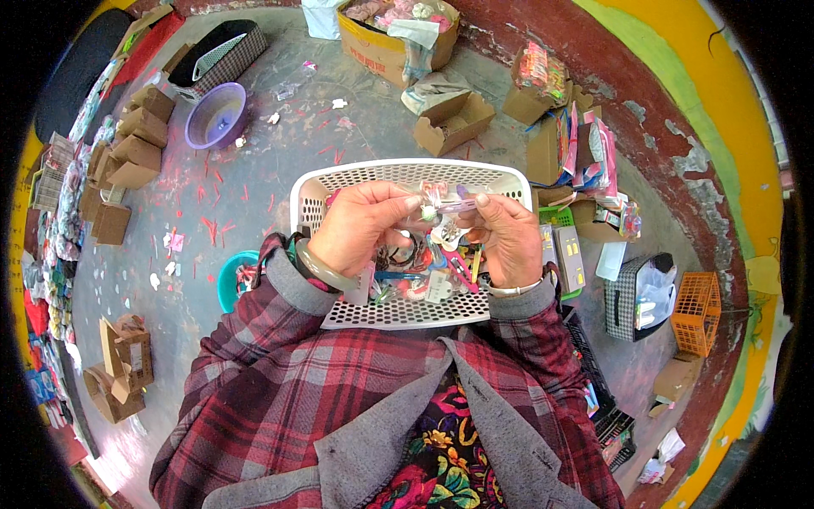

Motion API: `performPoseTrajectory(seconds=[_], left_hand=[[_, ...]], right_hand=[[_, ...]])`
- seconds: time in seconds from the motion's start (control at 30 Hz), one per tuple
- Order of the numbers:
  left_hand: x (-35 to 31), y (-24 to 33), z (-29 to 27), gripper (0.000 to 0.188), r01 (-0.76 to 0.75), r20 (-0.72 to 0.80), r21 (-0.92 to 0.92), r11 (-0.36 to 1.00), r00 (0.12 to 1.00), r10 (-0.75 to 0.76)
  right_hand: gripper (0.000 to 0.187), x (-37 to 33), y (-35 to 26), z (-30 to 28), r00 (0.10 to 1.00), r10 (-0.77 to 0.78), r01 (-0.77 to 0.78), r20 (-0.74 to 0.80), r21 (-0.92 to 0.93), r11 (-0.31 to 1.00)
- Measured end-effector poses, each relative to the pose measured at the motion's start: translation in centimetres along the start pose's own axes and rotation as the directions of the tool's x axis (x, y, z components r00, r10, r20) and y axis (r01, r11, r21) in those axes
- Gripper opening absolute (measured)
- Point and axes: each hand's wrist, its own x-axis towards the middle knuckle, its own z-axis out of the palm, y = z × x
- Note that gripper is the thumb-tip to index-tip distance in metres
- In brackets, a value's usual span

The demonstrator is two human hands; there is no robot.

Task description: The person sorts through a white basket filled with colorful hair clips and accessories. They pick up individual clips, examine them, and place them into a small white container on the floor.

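Over a white perforated plastic basket [398, 318], my two hands come close together. My left hand [360, 220] pinches the edge of a small clear plastic wrapper [426, 192] with thumb and forefinger. Something white and green shows by its fingertips. My right hand [509, 242] is closed with thumb and finger on a slim light purple hair clip [458, 205], whose other end reaches toward the wrapper. Whether the clip lies inside the wrapper I cannot tell. Below the hands the basket holds a jumble of small hair accessories, among them a pink clip [460, 270] and a white card [438, 287].
A teal basin [234, 280] stands left of the basket, and a purple basin [217, 116] farther off. Cardboard boxes [455, 121] stand ahead and on both sides. To the right are an orange crate [695, 312] and a checked bin [625, 297]. Red scraps litter the floor.
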Motion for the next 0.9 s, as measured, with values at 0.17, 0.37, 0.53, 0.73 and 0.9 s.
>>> performPoseTrajectory(seconds=[0.17,0.37,0.53,0.73,0.9], left_hand=[[-0.3,0.2,0.1,0.009,0.003,-0.058,0.022,1.000,0.998,-0.002],[-0.3,0.2,0.4,0.012,-0.051,-0.067,0.045,0.998,0.996,0.054],[-0.5,0.6,0.8,0.014,-0.009,-0.061,0.070,0.997,0.998,0.013],[0.2,0.1,0.0,0.013,0.073,0.077,-0.018,0.997,0.995,-0.071],[0.1,0.0,-0.7,0.019,0.076,0.155,0.054,0.996,0.984,-0.083]], right_hand=[[0.020,0.0,0.0,0.1,0.999,-0.042,0.043,-0.016,0.013,0.999],[0.019,-0.1,0.0,0.2,0.998,-0.053,0.055,-0.040,0.063,0.997],[0.017,0.3,0.4,-0.5,0.999,-0.044,0.046,-0.019,0.126,0.991],[0.018,0.2,0.2,-0.3,0.998,-0.040,0.045,-0.040,0.128,0.991],[0.018,0.2,0.3,-0.4,0.999,-0.037,0.040,-0.019,0.136,0.990]])
